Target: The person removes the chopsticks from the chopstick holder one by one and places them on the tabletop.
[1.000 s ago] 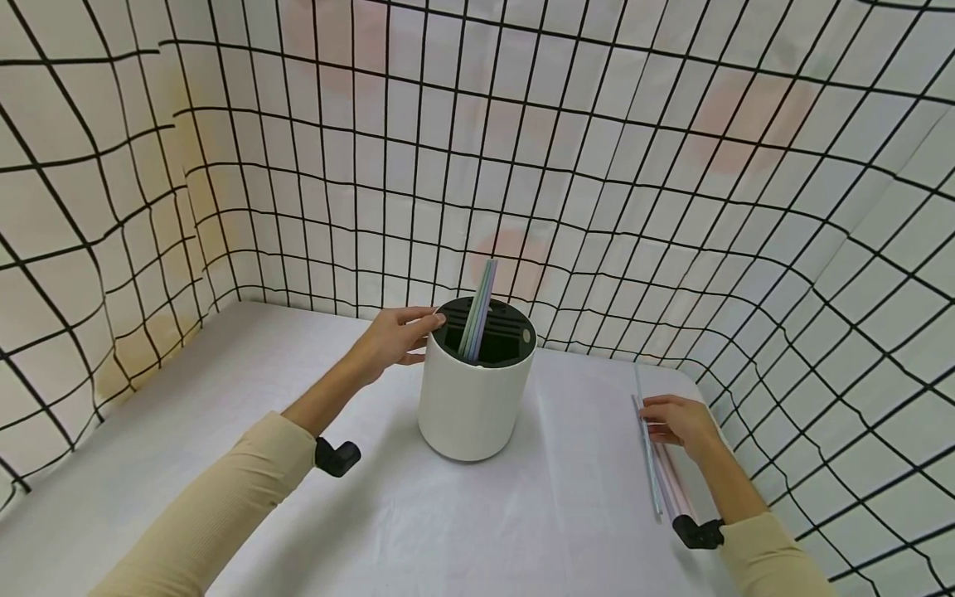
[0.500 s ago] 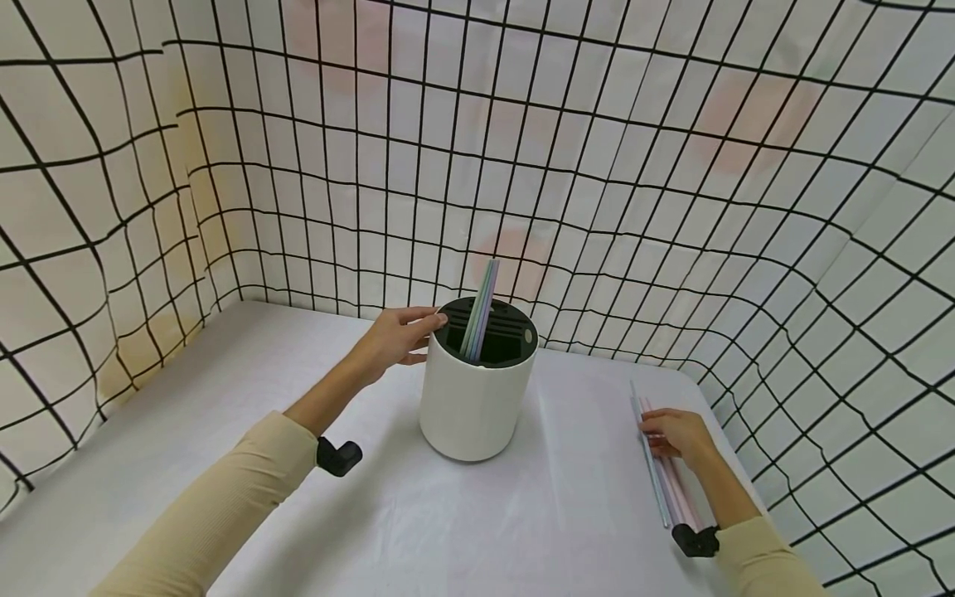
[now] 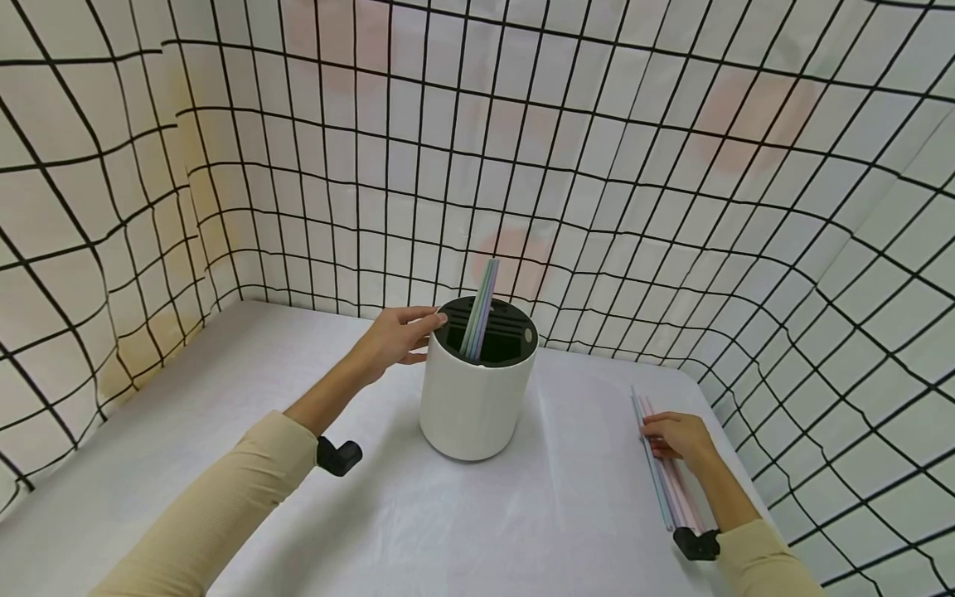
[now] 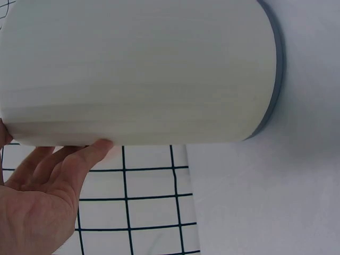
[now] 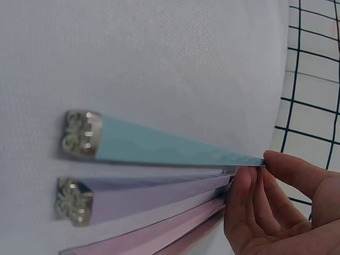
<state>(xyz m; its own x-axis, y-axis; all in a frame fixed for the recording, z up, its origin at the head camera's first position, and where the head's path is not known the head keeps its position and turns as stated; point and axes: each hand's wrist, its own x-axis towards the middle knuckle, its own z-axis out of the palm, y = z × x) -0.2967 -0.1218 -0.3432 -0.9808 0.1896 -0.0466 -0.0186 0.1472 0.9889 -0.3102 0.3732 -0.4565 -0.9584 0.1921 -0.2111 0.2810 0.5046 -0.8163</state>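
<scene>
Steadying the white cylindrical holder with a black slotted insert (image 3: pixel 477 390), the left hand (image 3: pixel 391 338) lays its nearly straight fingers on the rim at the holder's left side, seen from the head camera. Pastel green and lilac chopsticks (image 3: pixel 478 308) stand tilted in the insert. The holder sits mid-table on the white cloth-covered table (image 3: pixel 298 398). Near the right edge, the right hand (image 3: pixel 675 435) rests on a row of blue, lilac and pink chopsticks (image 3: pixel 664 473) lying flat, its fingers curled over them.

From the left wrist, the left hand (image 4: pixel 37 207) shows straight fingers (image 4: pixel 85 154) touching the holder's (image 4: pixel 138 74) white wall, not wrapped round it.

From the right wrist, the right hand (image 5: pixel 281 207) pinches the thin end of the blue chopstick (image 5: pixel 159 146) between thumb and fingertips (image 5: pixel 289 167). The lilac chopstick (image 5: pixel 149 194) and pink chopstick (image 5: pixel 154 236) lie just beside it on the cloth, their silver patterned caps pointing left.
</scene>
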